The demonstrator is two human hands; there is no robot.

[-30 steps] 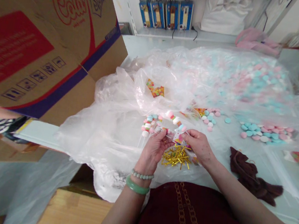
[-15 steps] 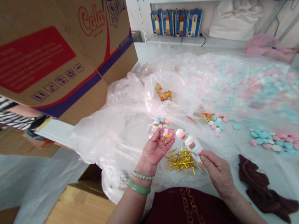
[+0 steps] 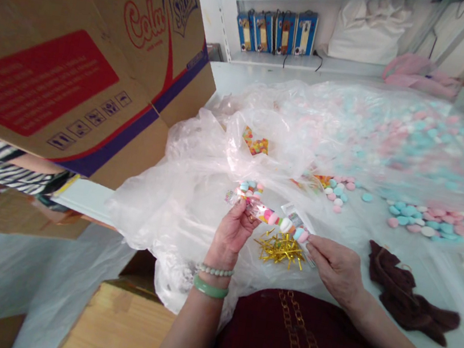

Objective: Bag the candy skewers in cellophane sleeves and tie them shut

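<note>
Above the white worktop, a candy stick is pinched at one end by the right hand, apparently being fitted into the clear bag gripped by the left hand, so a straight, gentle push seems to be required.

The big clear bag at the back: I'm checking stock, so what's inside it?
Through the clear bag, many small pink, blue and white pieces show. Deeper ones are covered by those on top, and hazy plastic blurs some.

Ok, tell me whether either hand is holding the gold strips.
No, the gold strips lie in a loose heap, gripped by neither left hand nor right hand.
</note>
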